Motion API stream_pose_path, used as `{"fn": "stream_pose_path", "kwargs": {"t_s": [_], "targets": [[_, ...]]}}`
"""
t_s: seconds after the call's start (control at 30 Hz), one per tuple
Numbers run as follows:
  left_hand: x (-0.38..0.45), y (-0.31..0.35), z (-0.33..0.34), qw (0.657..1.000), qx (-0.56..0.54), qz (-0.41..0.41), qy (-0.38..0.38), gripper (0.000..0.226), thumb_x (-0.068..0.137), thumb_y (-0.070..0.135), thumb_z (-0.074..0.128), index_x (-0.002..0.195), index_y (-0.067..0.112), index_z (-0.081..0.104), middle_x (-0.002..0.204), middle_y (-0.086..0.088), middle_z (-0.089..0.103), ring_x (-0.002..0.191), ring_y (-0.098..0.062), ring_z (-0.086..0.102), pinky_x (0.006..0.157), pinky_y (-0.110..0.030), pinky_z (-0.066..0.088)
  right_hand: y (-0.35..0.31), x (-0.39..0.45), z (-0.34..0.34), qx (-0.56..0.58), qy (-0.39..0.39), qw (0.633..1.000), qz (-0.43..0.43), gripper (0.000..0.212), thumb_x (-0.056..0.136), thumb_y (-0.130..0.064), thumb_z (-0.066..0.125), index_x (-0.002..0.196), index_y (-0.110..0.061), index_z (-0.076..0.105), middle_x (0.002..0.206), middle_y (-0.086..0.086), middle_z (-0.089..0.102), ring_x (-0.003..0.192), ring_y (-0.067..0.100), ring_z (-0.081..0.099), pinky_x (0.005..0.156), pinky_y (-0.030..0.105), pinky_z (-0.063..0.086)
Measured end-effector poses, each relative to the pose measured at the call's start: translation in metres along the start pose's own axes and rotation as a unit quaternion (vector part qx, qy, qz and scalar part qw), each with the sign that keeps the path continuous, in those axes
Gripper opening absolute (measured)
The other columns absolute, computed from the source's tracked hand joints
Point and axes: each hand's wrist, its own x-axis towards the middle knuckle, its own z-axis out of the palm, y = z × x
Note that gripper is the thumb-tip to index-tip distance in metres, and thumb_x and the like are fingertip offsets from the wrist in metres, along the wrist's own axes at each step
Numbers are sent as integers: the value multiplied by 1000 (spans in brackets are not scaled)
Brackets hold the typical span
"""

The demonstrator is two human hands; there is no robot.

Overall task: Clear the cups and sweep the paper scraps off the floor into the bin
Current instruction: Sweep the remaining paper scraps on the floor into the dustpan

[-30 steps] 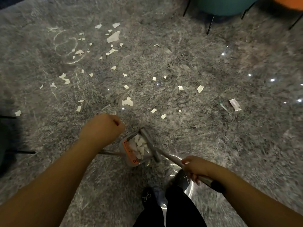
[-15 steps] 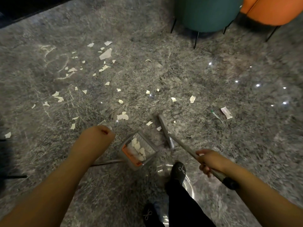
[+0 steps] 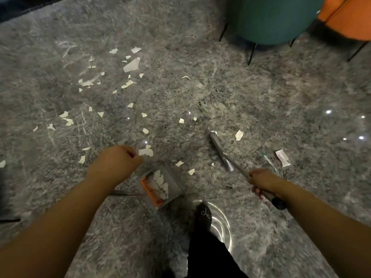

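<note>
Gripping the grey metal broom handle (image 3: 259, 186) in my curled right hand (image 3: 261, 180), I hold the narrow grey broom head (image 3: 220, 151) down on the speckled grey polished floor (image 3: 261, 101) at about two o'clock from the dustpan. My left hand (image 3: 116, 163) is balled into a fist, apparently round the top of the dustpan's thin metal handle (image 3: 124, 193), though the grip itself is hidden. Between my hands sits the clear grey plastic dustpan with an orange label (image 3: 160, 185), holding a small heap of white scraps. Torn white paper scraps (image 3: 131, 65) lie scattered from nine round to one o'clock of the pan, one larger piece (image 3: 146, 152) just beside my left knuckles. Out at three o'clock, a small white packet (image 3: 282, 157) lies near a thin clear stick (image 3: 269, 160). My black shoe (image 3: 204, 214) stands at six o'clock. Far off at one o'clock stand a teal round chair on thin black legs (image 3: 271, 19) and an orange seat (image 3: 349, 19).
</note>
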Motion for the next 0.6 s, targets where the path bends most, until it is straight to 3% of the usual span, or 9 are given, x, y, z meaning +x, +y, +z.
{"fn": "stream_pose_path", "kwargs": {"t_s": [0.07,0.23,0.33,0.4,0.47,0.53,0.6], "targets": [[12,4,-4,1000,1,-6,3,23,90,39,60,79,22,70,69,-2,67,67,-17,62,69,-33,54,-4,16,-2,-43,-22,999,3,15,93,4,43,83,-1,53,54,14,52,27,12,46,30,20,39],[33,11,-8,999,26,-14,12,22,90,38,59,75,25,68,63,1,64,63,-17,61,65,-32,53,-13,40,20,-94,-83,992,17,9,91,3,45,98,1,50,53,11,51,29,12,47,31,24,39],[38,11,-9,999,45,-19,11,23,92,39,58,78,25,69,63,2,63,62,-15,59,58,-28,48,-25,38,37,-156,-119,981,10,16,85,4,55,97,-5,48,64,4,50,44,9,48,43,25,45],[39,10,-10,999,43,-25,5,22,92,39,57,79,25,69,64,2,63,62,-15,59,56,-27,45,-32,34,46,-181,-148,972,14,37,81,1,63,113,-6,44,72,2,48,56,13,48,56,32,50],[41,6,-11,999,37,-31,4,20,91,40,57,80,28,68,65,3,63,64,-15,59,59,-28,47,-41,28,54,-162,-175,971,15,37,85,-2,57,119,-8,43,71,4,49,53,14,49,51,33,49],[42,1,-11,999,37,-33,3,18,90,41,57,79,30,66,67,4,63,66,-14,59,62,-29,49,-52,17,60,-85,-205,975,22,26,92,-5,45,117,-4,48,61,9,49,41,15,48,40,25,42],[42,-2,-12,999,27,-30,3,19,90,40,57,74,31,64,65,4,63,65,-15,60,62,-29,48,-61,4,67,-38,-225,974,9,25,94,-4,39,115,1,53,52,8,46,36,14,44,38,20,38]]}}
